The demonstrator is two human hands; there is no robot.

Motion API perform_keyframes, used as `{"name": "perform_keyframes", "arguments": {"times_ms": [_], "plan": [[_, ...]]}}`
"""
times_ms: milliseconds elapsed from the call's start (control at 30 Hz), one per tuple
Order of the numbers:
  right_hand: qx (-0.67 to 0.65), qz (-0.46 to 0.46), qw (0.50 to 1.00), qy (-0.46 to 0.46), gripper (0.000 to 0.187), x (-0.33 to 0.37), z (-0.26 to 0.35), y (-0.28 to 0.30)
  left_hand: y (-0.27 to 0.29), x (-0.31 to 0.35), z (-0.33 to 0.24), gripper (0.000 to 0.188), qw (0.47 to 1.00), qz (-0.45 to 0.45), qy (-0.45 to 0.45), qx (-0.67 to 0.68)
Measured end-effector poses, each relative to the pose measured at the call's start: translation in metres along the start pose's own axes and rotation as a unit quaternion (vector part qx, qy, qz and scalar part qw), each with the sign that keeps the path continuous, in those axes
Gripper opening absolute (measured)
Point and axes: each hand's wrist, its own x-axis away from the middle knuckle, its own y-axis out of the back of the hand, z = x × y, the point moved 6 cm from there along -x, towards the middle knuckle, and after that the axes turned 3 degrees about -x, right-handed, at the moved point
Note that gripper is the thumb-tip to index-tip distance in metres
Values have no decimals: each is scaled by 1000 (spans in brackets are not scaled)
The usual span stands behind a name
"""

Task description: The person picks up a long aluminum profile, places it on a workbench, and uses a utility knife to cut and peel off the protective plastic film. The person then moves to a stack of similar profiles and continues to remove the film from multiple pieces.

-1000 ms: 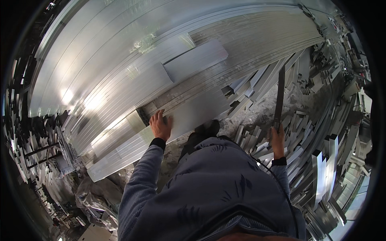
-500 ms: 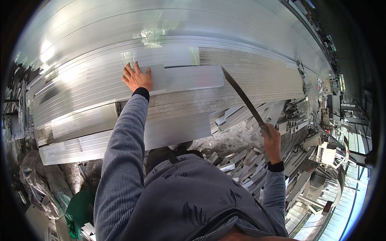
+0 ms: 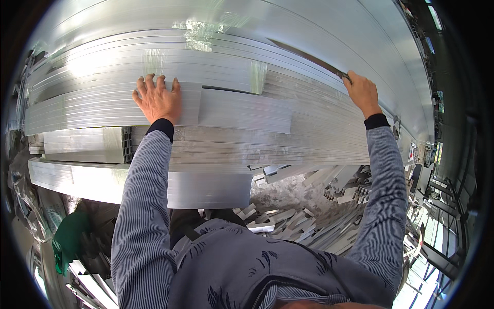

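Observation:
My left hand [image 3: 158,100] lies with spread fingers on a row of silver metal profiles [image 3: 77,103], near their right end. Beside it, a slightly offset group of profiles [image 3: 242,110] reaches further right. At the far right my right hand [image 3: 364,93] is closed round the near end of a hand saw [image 3: 311,59]. Its long, dark, narrow blade points up and left over the stacked metal, apart from the profile ends. The saw's handle is mostly hidden in my fist.
Wide silver sheets or profiles [image 3: 319,26] fill the far side. A nearer profile bundle [image 3: 211,190] lies in front of my body. Offcuts [image 3: 288,221] litter the floor at right. Green cloth [image 3: 72,237] and crumpled plastic wrap [image 3: 38,206] are at lower left.
My right hand has swung the saw up and away from the profile ends, over the far stack. My left hand stays on the profiles. The view has shifted.

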Motion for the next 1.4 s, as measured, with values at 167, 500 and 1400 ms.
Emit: {"name": "perform_keyframes", "arguments": {"times_ms": [167,500,1400], "plan": [[42,-6,999,33,33,-124,-22,-27,-2,-4,-2,50,1000,-16,-1,2],[-45,-36,997,42,37,-206,20,-92,-3,-10,-2,48,1000,-5,-6,4],[-19,-94,991,92,34,-227,96,-38,0,-12,0,47,1000,-1,-6,25]]}}
